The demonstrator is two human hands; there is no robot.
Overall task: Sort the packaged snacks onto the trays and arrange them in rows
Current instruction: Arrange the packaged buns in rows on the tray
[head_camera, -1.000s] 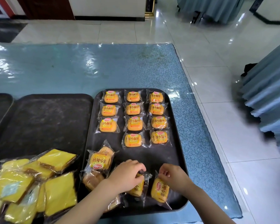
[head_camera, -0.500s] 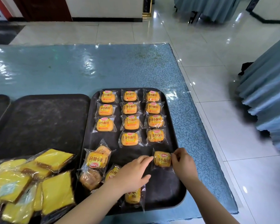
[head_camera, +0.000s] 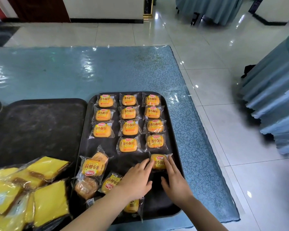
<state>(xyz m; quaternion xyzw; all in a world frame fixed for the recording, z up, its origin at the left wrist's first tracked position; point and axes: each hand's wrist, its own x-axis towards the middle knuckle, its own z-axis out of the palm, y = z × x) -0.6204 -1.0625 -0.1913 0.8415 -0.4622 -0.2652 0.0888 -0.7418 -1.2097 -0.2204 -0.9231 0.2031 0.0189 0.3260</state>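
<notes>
A black tray [head_camera: 173, 134] holds several orange packaged small breads in three columns. The newest bread packet [head_camera: 158, 161] lies at the near end of the right column. My left hand [head_camera: 137, 179] touches its left side with straight fingers, and my right hand [head_camera: 173, 179] presses its right side with straight fingers. Loose bread packets [head_camera: 92, 167] lie unsorted at the tray's near left; one packet [head_camera: 132, 206] shows partly under my left forearm.
A second black tray [head_camera: 37, 127] stands to the left, bare at its far part, with a heap of yellow cake packets [head_camera: 45, 200] at its near edge. The blue table cover [head_camera: 90, 70] ends at the right, with tiled floor and a draped table [head_camera: 274, 104] beyond.
Both hands carried one bread packet from the tray's near edge up to the end of the right column, laid it flat, and now rest straight fingers on its sides.
</notes>
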